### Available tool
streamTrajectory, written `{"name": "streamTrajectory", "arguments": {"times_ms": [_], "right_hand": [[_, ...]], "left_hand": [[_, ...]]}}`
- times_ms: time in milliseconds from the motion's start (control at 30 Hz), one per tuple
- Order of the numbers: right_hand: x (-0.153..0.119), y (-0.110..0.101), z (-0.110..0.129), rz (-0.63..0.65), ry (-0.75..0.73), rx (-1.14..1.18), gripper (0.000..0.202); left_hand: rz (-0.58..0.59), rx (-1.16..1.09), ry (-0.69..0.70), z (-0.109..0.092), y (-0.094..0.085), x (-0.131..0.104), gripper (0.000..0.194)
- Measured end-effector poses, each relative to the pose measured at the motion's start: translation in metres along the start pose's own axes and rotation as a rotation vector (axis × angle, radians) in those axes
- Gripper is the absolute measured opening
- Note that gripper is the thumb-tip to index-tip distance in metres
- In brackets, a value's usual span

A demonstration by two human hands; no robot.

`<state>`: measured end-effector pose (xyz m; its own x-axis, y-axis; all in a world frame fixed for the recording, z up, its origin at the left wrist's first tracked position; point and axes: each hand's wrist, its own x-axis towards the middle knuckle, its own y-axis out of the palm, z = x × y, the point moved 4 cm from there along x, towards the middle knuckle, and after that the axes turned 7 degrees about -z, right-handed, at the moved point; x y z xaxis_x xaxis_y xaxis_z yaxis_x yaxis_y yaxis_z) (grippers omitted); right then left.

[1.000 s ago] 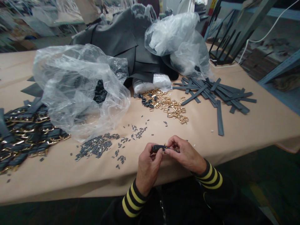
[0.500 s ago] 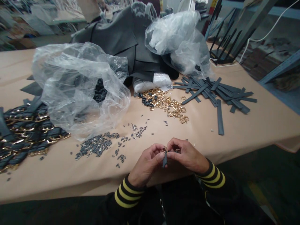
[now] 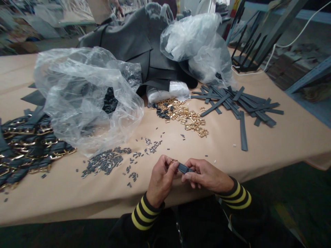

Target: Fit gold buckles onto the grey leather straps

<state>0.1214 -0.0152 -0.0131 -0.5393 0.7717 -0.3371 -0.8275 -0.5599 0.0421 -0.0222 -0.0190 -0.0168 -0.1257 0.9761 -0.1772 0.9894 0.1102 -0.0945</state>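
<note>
Close to the table's front edge, my left hand [image 3: 163, 177] pinches a gold buckle [image 3: 173, 161], mostly covered by its fingers. A dark grey strap [image 3: 184, 168] runs from the buckle across to my right hand [image 3: 203, 175], whose thumb and fingers are closed on its other end. The strap looks folded over, lying slantwise between the two hands. Beyond them lies a heap of gold buckles [image 3: 196, 124]. Small dark pieces [image 3: 103, 162] are piled to the left of my hands.
Loose dark straps [image 3: 241, 131] lie at the right, near a black router [image 3: 245, 62] with a white cable. Clear plastic bags [image 3: 90, 100] and dark sheet material [image 3: 124, 38] stand behind. Straps with gold buckles [image 3: 33, 148] are stacked at left. Part of a person's hand [image 3: 118, 8] shows at the back.
The strap has swung from hanging down between my hands to lying across them. My left hand has shifted onto the buckle, and my right hand has moved slightly right along the strap.
</note>
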Motion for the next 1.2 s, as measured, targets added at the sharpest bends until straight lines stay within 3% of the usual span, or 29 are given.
{"name": "streamTrajectory", "arguments": {"times_ms": [167, 300, 367, 567, 733, 767, 833, 900, 1033, 1200], "right_hand": [[0.004, -0.005, 0.006, -0.041, -0.058, -0.102, 0.014], [0.008, -0.011, 0.018, -0.198, -0.186, -0.603, 0.006], [0.011, -0.010, 0.026, -0.233, -0.258, -0.816, 0.005], [0.033, -0.014, 0.047, -0.132, -0.313, -0.849, 0.006], [0.072, -0.027, 0.067, 0.101, -0.335, -0.856, 0.011], [0.085, -0.031, 0.072, 0.079, -0.349, -0.864, 0.014], [0.115, -0.043, 0.085, -0.159, -0.378, -0.975, 0.018], [0.145, -0.051, 0.090, -0.358, -0.265, -1.167, 0.022], [0.181, -0.046, 0.093, -0.408, -0.202, -1.266, 0.016], [0.181, -0.040, 0.096, -0.404, -0.215, -1.304, 0.013]], "left_hand": [[0.114, -0.109, -0.035, -0.005, 0.000, 0.005, 0.020], [0.323, -0.159, -0.190, 0.002, -0.001, 0.015, 0.023], [0.364, -0.107, -0.226, 0.003, -0.005, 0.021, 0.024], [0.369, -0.059, -0.207, -0.007, -0.015, 0.038, 0.022], [0.332, -0.062, -0.191, -0.008, -0.016, 0.041, 0.023], [0.303, -0.067, -0.201, -0.007, -0.016, 0.040, 0.023], [0.247, -0.061, -0.219, -0.005, -0.016, 0.039, 0.024], [0.216, -0.035, -0.216, -0.002, -0.015, 0.038, 0.024], [0.195, 0.003, -0.200, 0.007, -0.016, 0.037, 0.027], [0.144, -0.028, -0.196, 0.025, -0.019, 0.042, 0.038]]}}
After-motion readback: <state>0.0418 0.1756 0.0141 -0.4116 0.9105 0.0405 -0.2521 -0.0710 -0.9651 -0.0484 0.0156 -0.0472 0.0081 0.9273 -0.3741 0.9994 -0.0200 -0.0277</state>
